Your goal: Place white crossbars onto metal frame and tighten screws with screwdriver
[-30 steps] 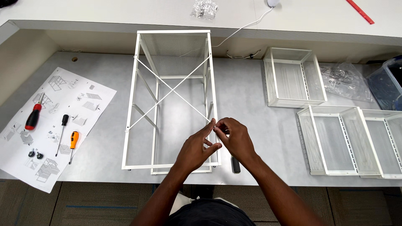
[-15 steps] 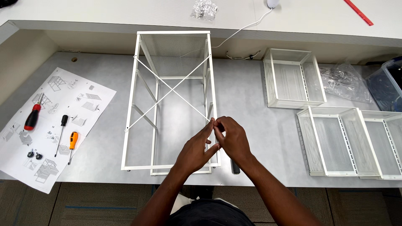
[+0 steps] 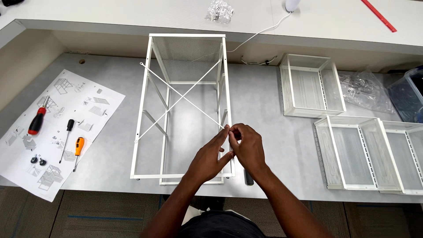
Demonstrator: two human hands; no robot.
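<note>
Change since the earlier frames: very little. Both hands have stayed at the frame's right rail; the fingertips sit a touch closer together than a second ago, nothing else has shifted.

Left part of the grey desk (image 3: 264,101): one instruction sheet (image 3: 53,128), its near corner hanging past the desk edge. On it, one red-handled screwdriver (image 3: 37,120), one black-handled screwdriver (image 3: 67,134), one orange-handled screwdriver (image 3: 78,147), and two small black castors (image 3: 37,160).

Centre: one white wire frame (image 3: 183,105), lying lengthwise, with two thin cross braces (image 3: 180,99) forming an X across its open face.

Centre right, at the frame's near right rail: left hand (image 3: 211,158) and right hand (image 3: 247,145), one each, fingertips meeting where the lower end of a cross brace joins the rail. The fingers of both hands are pinched together on something too small to make out; whether it is a fastener or the brace end itself cannot be told. One dark object (image 3: 249,177) lies just beside the frame, mostly hidden under the right wrist.

Right: three white mesh baskets, one (image 3: 308,86) apart at the back, two (image 3: 352,154) (image 3: 403,154) side by side near the front, the last cut by the picture edge. One clear bag of hardware (image 3: 365,90), contents hard to read. One dark blue bin (image 3: 407,94), cut off.

Raised shelf behind: one crumpled clear bag (image 3: 219,10), one red strip (image 3: 378,15), one white cable (image 3: 260,33).
</note>
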